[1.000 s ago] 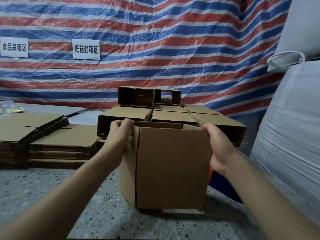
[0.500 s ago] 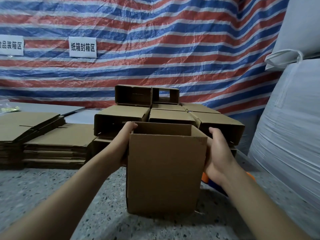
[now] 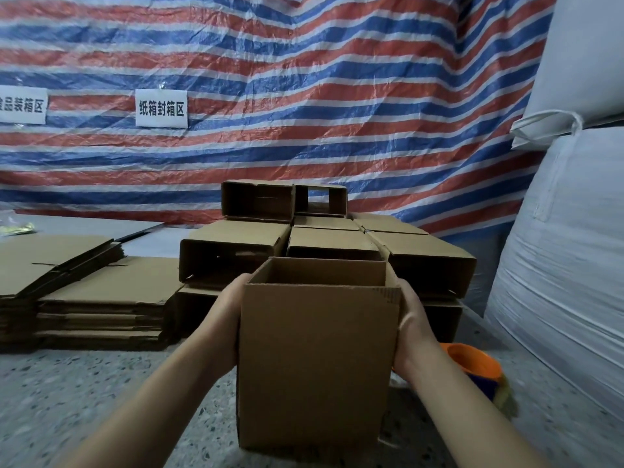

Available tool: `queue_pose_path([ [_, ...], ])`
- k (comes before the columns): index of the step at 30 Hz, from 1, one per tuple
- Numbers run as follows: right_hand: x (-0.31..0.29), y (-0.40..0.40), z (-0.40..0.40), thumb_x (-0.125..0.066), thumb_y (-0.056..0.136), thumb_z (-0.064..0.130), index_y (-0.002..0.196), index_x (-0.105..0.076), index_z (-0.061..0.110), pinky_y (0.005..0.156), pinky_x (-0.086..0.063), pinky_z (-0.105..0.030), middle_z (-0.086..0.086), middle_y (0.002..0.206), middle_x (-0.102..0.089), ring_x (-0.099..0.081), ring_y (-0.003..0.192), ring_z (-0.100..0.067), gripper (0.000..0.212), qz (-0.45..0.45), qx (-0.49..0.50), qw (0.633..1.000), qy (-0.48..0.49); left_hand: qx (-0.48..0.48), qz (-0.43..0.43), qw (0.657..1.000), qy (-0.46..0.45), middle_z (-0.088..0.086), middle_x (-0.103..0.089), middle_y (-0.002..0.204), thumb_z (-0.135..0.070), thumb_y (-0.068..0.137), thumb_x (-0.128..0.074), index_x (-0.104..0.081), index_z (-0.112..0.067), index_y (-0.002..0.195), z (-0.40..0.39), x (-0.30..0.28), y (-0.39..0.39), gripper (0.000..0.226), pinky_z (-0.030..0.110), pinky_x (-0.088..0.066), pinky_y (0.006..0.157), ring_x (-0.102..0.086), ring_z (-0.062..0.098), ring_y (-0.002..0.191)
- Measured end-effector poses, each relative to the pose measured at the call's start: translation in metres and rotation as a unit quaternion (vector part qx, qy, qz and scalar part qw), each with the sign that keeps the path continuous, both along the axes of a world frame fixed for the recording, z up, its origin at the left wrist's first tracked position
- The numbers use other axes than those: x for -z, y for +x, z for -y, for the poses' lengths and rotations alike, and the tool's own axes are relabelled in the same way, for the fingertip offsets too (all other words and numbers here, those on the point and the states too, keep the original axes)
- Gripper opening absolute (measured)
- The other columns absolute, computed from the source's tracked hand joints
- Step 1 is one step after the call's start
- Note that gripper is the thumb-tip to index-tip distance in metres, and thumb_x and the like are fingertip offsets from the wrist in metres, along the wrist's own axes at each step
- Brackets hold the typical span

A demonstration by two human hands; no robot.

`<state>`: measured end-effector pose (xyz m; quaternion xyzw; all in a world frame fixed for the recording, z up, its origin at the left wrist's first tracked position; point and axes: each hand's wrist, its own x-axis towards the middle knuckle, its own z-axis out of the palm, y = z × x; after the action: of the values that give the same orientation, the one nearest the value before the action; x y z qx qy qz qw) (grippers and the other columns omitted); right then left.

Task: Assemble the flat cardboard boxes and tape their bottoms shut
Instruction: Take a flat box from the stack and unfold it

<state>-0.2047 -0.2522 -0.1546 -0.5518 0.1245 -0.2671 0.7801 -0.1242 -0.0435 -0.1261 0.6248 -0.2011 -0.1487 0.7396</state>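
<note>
An upright brown cardboard box [image 3: 314, 366] with its top open stands on the speckled floor right in front of me, one wide face toward me. My left hand [image 3: 221, 320] presses flat against its left wall and my right hand [image 3: 414, 327] against its right wall, so the box sits between my palms. The box hides my fingertips. An orange and blue tape dispenser [image 3: 477, 368] lies on the floor just right of my right wrist.
Several assembled boxes [image 3: 236, 244] are piled on their sides directly behind. Stacks of flat cardboard [image 3: 101, 295] lie to the left. Large white bulk bags [image 3: 567, 265] fill the right side. A striped tarp [image 3: 304, 96] with two signs hangs at the back.
The box has turned from corner-on to face-on. Both hands slid from gripping its top rim down onto its side walls. The tape dispenser has come into view at the right.
</note>
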Motion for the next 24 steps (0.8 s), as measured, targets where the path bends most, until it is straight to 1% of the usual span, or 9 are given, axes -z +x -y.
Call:
queue_pose_path([
  [2,0.005,-0.001,0.0,-0.034,0.102,0.055,0.059,-0.074,0.023,0.059,-0.053,-0.03,-0.003,0.065,-0.07,-0.07,0.06,-0.018,0.067,0.005,0.002,1.0,-0.002,-0.023,-0.021,0.999,-0.015,0.008,-0.066,0.07,-0.007,0.095,-0.055,-0.064,-0.009,0.095,0.003,0.002,0.0,0.009,0.031,-0.048,0.057,-0.06,0.019,0.06],
  [6,0.0,-0.003,0.0,-0.037,0.101,0.056,0.06,-0.077,0.023,0.05,-0.055,-0.027,-0.003,0.062,-0.069,-0.069,0.056,-0.016,0.066,0.005,-0.032,0.999,0.009,-0.078,-0.062,0.994,-0.032,0.0,-0.065,0.053,-0.017,0.099,-0.052,-0.065,-0.013,0.087,0.008,0.0,0.006,0.017,0.019,-0.048,0.04,-0.06,0.01,0.042],
  [10,0.007,0.0,-0.001,-0.034,0.103,0.052,0.062,-0.079,0.025,0.048,-0.055,-0.026,-0.003,0.065,-0.072,-0.071,0.057,-0.016,0.067,0.016,-0.025,1.0,0.009,-0.034,-0.062,0.996,-0.057,0.002,-0.066,0.054,-0.016,0.098,-0.055,-0.066,-0.011,0.091,0.005,0.006,0.006,0.014,0.019,-0.046,0.037,-0.06,0.012,0.041],
  [14,0.009,0.0,-0.003,-0.031,0.104,0.052,0.076,-0.081,0.028,0.054,-0.058,-0.028,-0.005,0.075,-0.076,-0.075,0.069,-0.018,0.062,0.042,-0.016,0.999,-0.016,0.013,-0.065,0.996,-0.057,0.004,-0.066,0.062,-0.023,0.1,-0.052,-0.067,-0.012,0.095,0.002,0.009,0.005,0.019,0.021,-0.047,0.04,-0.061,0.014,0.047],
  [17,0.011,-0.001,-0.003,-0.033,0.101,0.055,0.076,-0.082,0.025,0.055,-0.058,-0.028,-0.006,0.077,-0.076,-0.075,0.07,-0.019,0.063,0.049,-0.023,0.999,-0.007,0.009,-0.045,0.997,-0.063,0.005,-0.064,0.064,-0.017,0.098,-0.051,-0.07,-0.012,0.081,0.002,0.011,0.004,0.026,0.023,-0.048,0.046,-0.06,0.015,0.05],
  [19,0.014,0.0,-0.003,-0.034,0.101,0.055,0.076,-0.082,0.025,0.054,-0.058,-0.029,-0.007,0.078,-0.076,-0.075,0.069,-0.02,0.062,0.05,-0.02,0.999,0.008,0.017,-0.03,0.997,-0.069,0.004,-0.066,0.062,-0.013,0.095,-0.054,-0.075,-0.017,0.076,0.002,0.014,0.002,0.028,0.023,-0.05,0.044,-0.062,0.013,0.049],
  [21,0.015,0.0,-0.003,-0.036,0.1,0.054,0.078,-0.082,0.024,0.053,-0.057,-0.03,-0.008,0.078,-0.076,-0.075,0.069,-0.021,0.059,0.05,-0.014,0.999,0.017,0.021,-0.044,0.996,-0.075,0.006,-0.069,0.064,-0.012,0.094,-0.057,-0.071,-0.021,0.097,0.001,0.014,0.003,0.017,0.023,-0.049,0.04,-0.064,0.014,0.048],
  [23,0.014,0.0,-0.004,-0.038,0.101,0.053,0.08,-0.082,0.022,0.052,-0.057,-0.03,-0.009,0.079,-0.076,-0.075,0.068,-0.022,0.058,0.044,-0.01,0.999,0.025,-0.011,-0.057,0.996,-0.071,0.009,-0.072,0.075,-0.007,0.094,-0.059,-0.055,-0.03,0.116,0.001,0.017,0.011,0.031,0.026,-0.051,0.04,-0.067,0.018,0.05],
  [24,0.014,0.0,-0.004,-0.039,0.1,0.054,0.081,-0.081,0.02,0.052,-0.057,-0.03,-0.009,0.079,-0.076,-0.075,0.068,-0.022,0.057,0.041,-0.01,0.999,0.028,-0.027,-0.055,0.996,-0.072,0.011,-0.072,0.078,-0.006,0.094,-0.059,-0.051,-0.033,0.116,0.0,0.018,0.015,0.037,0.027,-0.051,0.04,-0.067,0.019,0.051],
])
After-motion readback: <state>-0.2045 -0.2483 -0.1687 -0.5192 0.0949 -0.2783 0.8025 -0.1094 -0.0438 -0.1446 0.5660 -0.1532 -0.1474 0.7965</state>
